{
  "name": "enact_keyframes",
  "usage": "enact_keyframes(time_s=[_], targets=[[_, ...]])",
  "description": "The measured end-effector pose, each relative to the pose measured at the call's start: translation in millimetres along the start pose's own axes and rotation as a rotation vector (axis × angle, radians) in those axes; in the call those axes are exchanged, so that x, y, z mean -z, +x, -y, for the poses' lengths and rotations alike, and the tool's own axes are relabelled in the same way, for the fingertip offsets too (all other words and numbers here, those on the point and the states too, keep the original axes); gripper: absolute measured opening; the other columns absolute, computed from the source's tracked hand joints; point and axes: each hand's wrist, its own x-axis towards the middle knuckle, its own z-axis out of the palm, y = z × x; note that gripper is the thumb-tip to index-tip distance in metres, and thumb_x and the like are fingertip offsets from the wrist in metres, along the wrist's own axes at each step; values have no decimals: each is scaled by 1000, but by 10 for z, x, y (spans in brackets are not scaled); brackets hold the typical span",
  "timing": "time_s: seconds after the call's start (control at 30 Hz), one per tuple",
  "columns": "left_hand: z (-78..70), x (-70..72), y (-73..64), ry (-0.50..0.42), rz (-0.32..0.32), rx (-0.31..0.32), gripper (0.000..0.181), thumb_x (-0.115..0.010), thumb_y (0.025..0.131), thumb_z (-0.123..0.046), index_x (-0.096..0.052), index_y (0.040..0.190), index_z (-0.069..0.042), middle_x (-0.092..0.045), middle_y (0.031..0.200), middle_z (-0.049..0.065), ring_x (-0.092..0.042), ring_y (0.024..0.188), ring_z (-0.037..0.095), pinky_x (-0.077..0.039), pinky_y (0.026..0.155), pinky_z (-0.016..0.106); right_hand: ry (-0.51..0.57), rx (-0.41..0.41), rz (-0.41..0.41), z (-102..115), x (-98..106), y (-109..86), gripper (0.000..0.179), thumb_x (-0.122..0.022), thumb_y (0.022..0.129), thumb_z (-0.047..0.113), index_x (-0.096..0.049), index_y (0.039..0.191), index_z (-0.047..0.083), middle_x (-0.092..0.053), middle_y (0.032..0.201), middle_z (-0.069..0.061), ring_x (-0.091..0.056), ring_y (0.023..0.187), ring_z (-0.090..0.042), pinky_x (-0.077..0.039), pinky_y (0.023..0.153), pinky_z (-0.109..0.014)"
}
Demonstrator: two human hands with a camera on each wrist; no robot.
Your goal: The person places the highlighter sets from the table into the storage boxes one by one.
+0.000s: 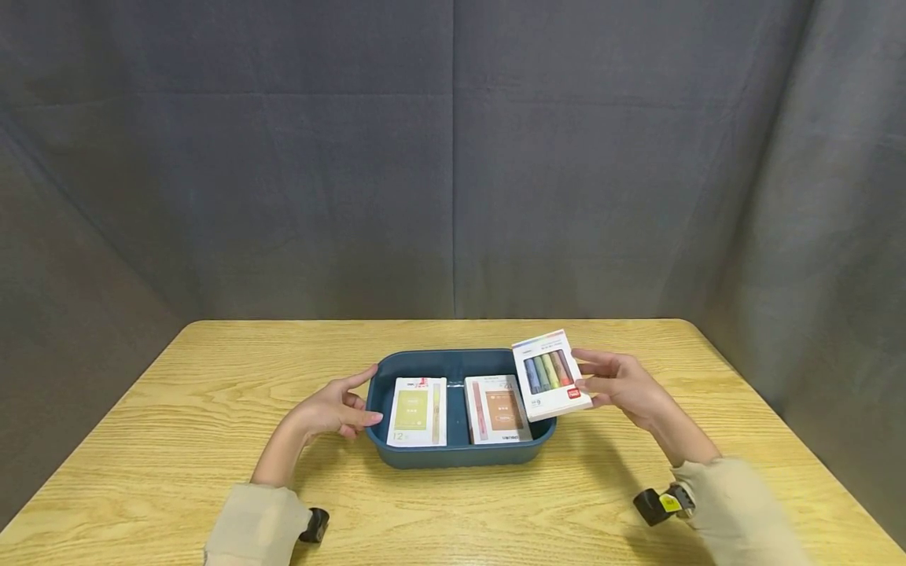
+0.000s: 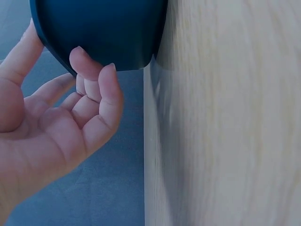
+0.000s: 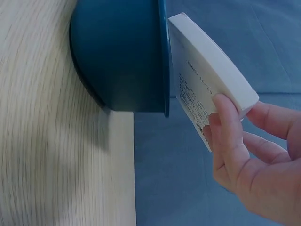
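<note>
A dark blue two-compartment bin (image 1: 474, 456) stands on the table. My left hand (image 1: 340, 407) holds its left end, thumb over the rim and other fingers against the outside, as the left wrist view also shows. My right hand (image 1: 623, 387) pinches a white box with thick coloured sticks in its front picture or window (image 1: 552, 376), tilted over the bin's right end. In the right wrist view the printed back of this white box (image 3: 197, 84) faces the bin's rim. A white box with a green panel (image 1: 418, 413) lies in the left compartment; one with an orange-brown panel (image 1: 498, 410) lies in the right.
A light wooden table (image 1: 453, 519) carries the bin. Dark grey curtains (image 1: 283, 196) hang behind it and at both sides. Each wrist wears a small black camera, one seen below the right hand (image 1: 654, 505).
</note>
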Motion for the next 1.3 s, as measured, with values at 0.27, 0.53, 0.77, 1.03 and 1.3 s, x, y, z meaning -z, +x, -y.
enact_keyframes(time_s=[0.27, 0.53, 0.77, 1.03, 1.3], targets=[[-9, -5, -3, 3, -3, 6, 83, -68, 79, -6, -15, 143, -5, -38, 67, 4, -45, 56, 14, -44, 53, 27, -20, 10, 17, -6, -140, 81, 54, -51, 85, -9, -26, 132, -16, -41, 119, -38, -60, 84, -19, -51, 65, -31], [-11, -6, -7, -12, 5, 8, 84, -68, 79, -7, -14, 143, -6, -37, 67, 3, -42, 56, 13, -42, 52, 26, -17, 17, 43, -20, -239, 128, 52, -49, 84, -11, -26, 130, -19, -43, 116, -38, -60, 83, -19, -51, 64, -32], [-7, -4, -5, -18, 11, 6, 86, -69, 78, -8, -13, 143, -6, -37, 66, 3, -43, 56, 13, -42, 52, 26, -56, 1, 42, -13, -329, 153, 52, -53, 83, -9, -30, 129, -18, -44, 116, -37, -59, 83, -20, -51, 62, -31], [-11, 7, 3, -10, 14, 1, 85, -69, 79, -8, -13, 144, -6, -38, 67, 4, -44, 56, 13, -42, 52, 26, -76, -10, 58, -21, -388, 191, 51, -53, 82, -9, -32, 128, -18, -46, 114, -36, -59, 80, -19, -51, 60, -31], [1, 4, 2, -7, 3, 10, 85, -69, 78, -9, -14, 144, -7, -38, 67, 4, -44, 56, 13, -42, 52, 26, -135, -42, 35, -12, -478, 213, 49, -55, 81, -10, -37, 126, -18, -51, 110, -32, -59, 74, -18, -51, 56, -29]])
